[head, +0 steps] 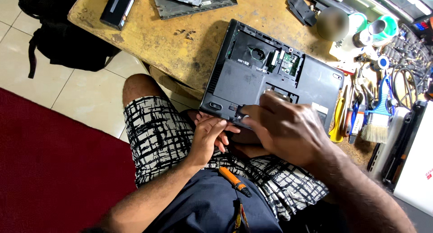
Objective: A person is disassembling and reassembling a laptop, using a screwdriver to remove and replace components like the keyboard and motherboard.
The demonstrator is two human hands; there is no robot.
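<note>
1. Laptop (270,75) lies bottom-up on the yellow worktop (153,34), near edge overhanging the person's lap. Bay covers are off, w/ a green circuit board (291,64) showing in the open bay.
2. Right hand (288,129) is draped over the near edge, palm down, knuckles up, wrist bent in from the lower right. Fingers curl onto the case by the open slot; the grip looks pressed onto the laptop's edge, but the fingertips are hidden under the hand, so can't tell if they pinch a part.
3. Left hand (209,133) comes up from the lap, forearm rising from bottom left. Fingers curl under the near front edge, touching it; grip is half-curled, bracing rather than pinching anything.
4. Judgement: doing this well means keeping the left hand steady underneath while the right works, since the overhang could tip. Even pressure, no prying near the board.
5. Orange-handled screwdriver (234,181) rests on the lap, on the patterned shorts (158,133), just below both hands.
6. Right of the laptop: blue-handled brush (376,120), pliers and other hand tools, tape rolls (383,27) farther back.
7. Back left on the worktop: black battery pack (118,7) and a removed dark cover panel (194,3). Black bag (58,34) on the floor.
</note>
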